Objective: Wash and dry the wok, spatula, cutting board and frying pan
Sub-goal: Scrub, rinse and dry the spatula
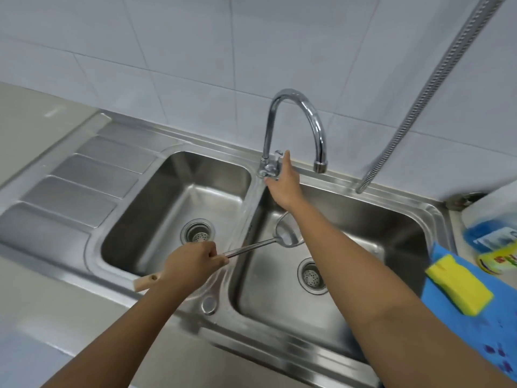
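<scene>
My left hand grips the metal spatula by its shaft, near the wooden handle end that sticks out to the lower left. The spatula's blade hangs over the right basin of the steel double sink, partly behind my right forearm. My right hand reaches up to the chrome tap and holds its small lever at the base. No water shows at the spout. The wok, cutting board and frying pan are out of view.
The left basin holds nothing; a ribbed drainboard lies to its left. At right, a yellow sponge sits on a blue cloth, with a yellow detergent bottle and a blue-liquid bottle behind. A metal hose hangs down the tiled wall.
</scene>
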`<action>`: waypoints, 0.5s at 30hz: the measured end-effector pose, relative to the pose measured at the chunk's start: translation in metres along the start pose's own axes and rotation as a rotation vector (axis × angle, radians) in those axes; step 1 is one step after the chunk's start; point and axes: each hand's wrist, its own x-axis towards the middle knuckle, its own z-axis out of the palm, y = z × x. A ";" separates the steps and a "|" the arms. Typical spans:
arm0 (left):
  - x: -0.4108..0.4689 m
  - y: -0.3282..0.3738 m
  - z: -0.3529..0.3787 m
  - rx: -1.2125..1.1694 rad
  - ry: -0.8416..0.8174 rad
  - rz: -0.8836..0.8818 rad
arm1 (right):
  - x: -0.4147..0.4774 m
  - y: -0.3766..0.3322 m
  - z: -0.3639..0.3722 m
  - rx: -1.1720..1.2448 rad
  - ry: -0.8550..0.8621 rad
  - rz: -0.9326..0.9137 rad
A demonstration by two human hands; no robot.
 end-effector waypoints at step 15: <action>0.034 0.006 -0.014 0.034 -0.071 0.157 | -0.035 0.005 0.011 -0.064 -0.003 0.008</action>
